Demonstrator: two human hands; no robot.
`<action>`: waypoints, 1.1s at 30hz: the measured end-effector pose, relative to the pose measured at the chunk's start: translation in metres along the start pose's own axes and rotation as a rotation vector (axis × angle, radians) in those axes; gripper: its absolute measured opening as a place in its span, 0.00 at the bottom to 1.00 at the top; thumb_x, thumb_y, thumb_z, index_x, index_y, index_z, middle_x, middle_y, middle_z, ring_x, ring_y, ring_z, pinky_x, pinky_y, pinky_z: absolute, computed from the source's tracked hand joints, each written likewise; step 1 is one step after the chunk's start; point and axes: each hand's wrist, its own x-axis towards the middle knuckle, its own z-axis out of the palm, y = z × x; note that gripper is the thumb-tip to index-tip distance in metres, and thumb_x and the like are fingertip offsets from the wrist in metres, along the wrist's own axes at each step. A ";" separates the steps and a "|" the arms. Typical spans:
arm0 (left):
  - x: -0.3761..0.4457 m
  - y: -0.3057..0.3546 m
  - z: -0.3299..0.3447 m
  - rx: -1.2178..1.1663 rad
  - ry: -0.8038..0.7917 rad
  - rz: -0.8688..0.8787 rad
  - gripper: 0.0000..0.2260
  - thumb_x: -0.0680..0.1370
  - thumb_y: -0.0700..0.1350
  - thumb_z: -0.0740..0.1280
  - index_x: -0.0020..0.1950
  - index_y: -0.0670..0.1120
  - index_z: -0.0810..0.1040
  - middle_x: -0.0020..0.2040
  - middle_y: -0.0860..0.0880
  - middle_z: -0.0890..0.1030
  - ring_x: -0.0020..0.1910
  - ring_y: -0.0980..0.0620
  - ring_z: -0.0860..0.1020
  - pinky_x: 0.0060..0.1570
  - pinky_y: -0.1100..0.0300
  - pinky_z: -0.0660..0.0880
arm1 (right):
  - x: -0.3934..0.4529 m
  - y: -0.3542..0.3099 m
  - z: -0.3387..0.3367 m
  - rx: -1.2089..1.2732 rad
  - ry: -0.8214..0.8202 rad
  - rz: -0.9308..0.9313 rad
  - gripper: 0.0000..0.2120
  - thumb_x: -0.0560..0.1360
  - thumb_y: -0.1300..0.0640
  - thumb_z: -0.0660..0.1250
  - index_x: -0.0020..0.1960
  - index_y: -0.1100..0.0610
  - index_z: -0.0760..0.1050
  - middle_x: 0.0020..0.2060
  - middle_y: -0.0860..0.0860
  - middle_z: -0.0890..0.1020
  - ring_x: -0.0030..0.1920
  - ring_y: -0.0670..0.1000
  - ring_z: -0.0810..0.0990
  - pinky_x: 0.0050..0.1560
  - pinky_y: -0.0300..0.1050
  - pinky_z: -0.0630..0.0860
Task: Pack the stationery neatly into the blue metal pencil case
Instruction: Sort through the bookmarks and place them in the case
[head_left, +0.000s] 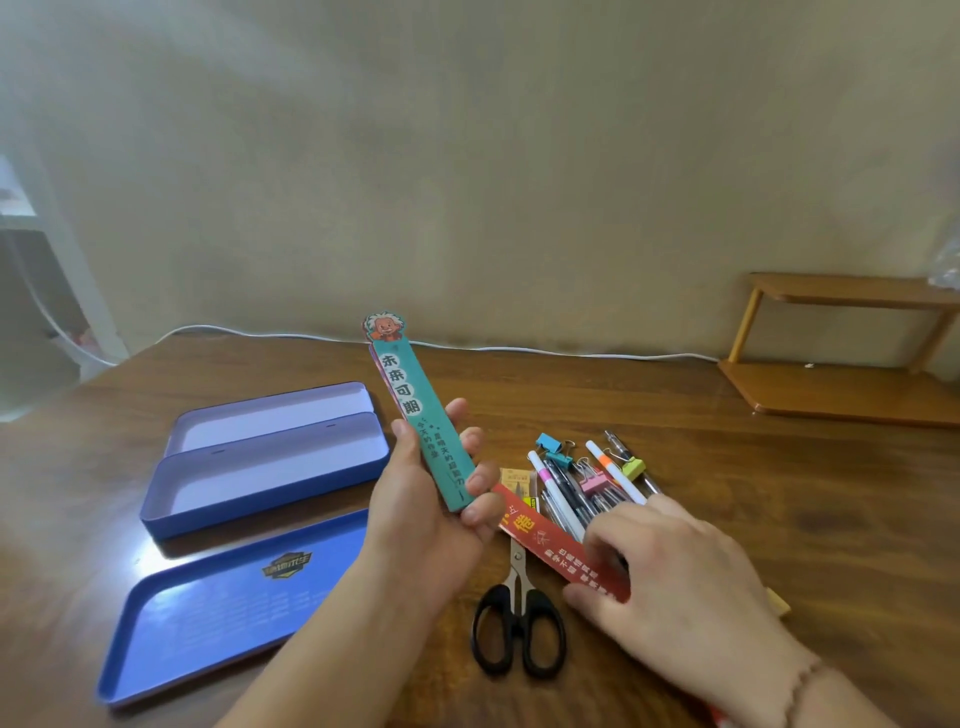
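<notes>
The blue metal pencil case (270, 467) lies open on the left of the table, its two trays bare inside. Its separate lid (228, 597) rests in front of it, inner side up. My left hand (431, 499) holds a teal bookmark (415, 405) upright, with further bookmarks stacked behind it. My right hand (670, 571) pinches a red bookmark (556, 545) lying over the stationery pile. Pens and markers (582, 493) and coloured binder clips (592, 483) lie heaped there. Black-handled scissors (517, 623) lie near the front, blades pointing away.
A small yellow packet (517, 480) sits by the pens. A wooden shelf stand (841, 358) occupies the back right of the brown table (779, 493). A white cable (519, 349) runs along the far edge at the wall.
</notes>
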 end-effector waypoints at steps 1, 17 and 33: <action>0.000 0.000 0.000 -0.007 0.002 -0.002 0.24 0.80 0.63 0.54 0.64 0.47 0.75 0.35 0.48 0.75 0.27 0.55 0.66 0.20 0.64 0.63 | 0.000 -0.001 0.001 0.020 -0.011 0.029 0.23 0.62 0.24 0.61 0.49 0.37 0.68 0.44 0.34 0.75 0.47 0.40 0.69 0.35 0.34 0.64; -0.004 0.002 0.004 0.050 0.017 -0.052 0.23 0.81 0.61 0.54 0.63 0.47 0.76 0.38 0.46 0.77 0.31 0.53 0.73 0.25 0.61 0.72 | 0.000 0.020 -0.022 0.438 0.002 0.281 0.12 0.72 0.56 0.73 0.50 0.41 0.75 0.35 0.42 0.80 0.38 0.41 0.79 0.30 0.29 0.69; -0.002 -0.002 0.001 0.071 0.008 -0.083 0.24 0.81 0.63 0.55 0.62 0.47 0.77 0.39 0.45 0.79 0.32 0.51 0.75 0.27 0.58 0.75 | 0.004 0.042 -0.033 0.516 0.040 0.442 0.04 0.75 0.47 0.67 0.42 0.45 0.75 0.47 0.46 0.79 0.47 0.47 0.77 0.28 0.36 0.73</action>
